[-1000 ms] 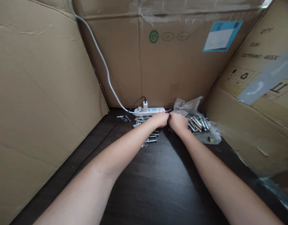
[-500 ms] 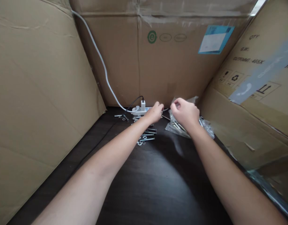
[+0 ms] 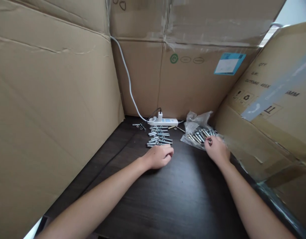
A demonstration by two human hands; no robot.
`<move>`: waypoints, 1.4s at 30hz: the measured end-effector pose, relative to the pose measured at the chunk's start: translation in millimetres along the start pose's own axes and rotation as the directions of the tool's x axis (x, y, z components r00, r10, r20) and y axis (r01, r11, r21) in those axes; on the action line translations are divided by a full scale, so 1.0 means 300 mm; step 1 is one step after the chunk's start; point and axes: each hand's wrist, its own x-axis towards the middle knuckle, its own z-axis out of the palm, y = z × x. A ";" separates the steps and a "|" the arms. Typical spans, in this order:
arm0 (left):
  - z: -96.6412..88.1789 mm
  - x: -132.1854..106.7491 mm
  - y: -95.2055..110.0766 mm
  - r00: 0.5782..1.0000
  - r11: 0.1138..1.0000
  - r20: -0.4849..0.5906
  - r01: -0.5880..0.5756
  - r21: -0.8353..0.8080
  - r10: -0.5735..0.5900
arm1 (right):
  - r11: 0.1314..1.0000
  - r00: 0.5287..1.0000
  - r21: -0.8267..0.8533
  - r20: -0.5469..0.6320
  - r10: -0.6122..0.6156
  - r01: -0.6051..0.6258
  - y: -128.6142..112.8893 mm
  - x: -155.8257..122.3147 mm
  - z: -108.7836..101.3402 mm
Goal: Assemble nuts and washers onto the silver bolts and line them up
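Bolts (image 3: 164, 134) lie in rows on the left part of the dark bench (image 3: 180, 199), mostly side to side, with nuts and washers (image 3: 156, 141) among them. The left hand (image 3: 159, 156) is at the near edge of these rows, its fingers curled in toward the thumb; whether they hold anything, I can't make out. To the right, a clear plastic bag (image 3: 200, 119) is spread out with a heap of loose bolts (image 3: 199, 136) on it. The right hand (image 3: 217, 150) is at the near right side of this heap, thumb and fingers bent close around a small metallic end (image 3: 210, 142); whether they grip it or only touch it, I can't say. Between the rows and the bag, toward the far side, are a brass-coloured bolt (image 3: 172, 127) and a thin rod-like piece (image 3: 180, 129). A white power strip (image 3: 169, 122) lies just beyond the rows, with a white adapter (image 3: 160, 116) standing in it. Farther left is a small group of fasteners (image 3: 142, 126), near a black cable (image 3: 110, 162) that runs toward the near left. Cardboard (image 3: 140, 73) stands behind everything.
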 end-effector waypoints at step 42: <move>-0.015 -0.055 -0.011 0.992 0.998 -0.116 0.046 -0.051 -0.052 | 0.659 0.809 0.560 -0.036 -0.587 0.502 -0.275 -0.257 -0.083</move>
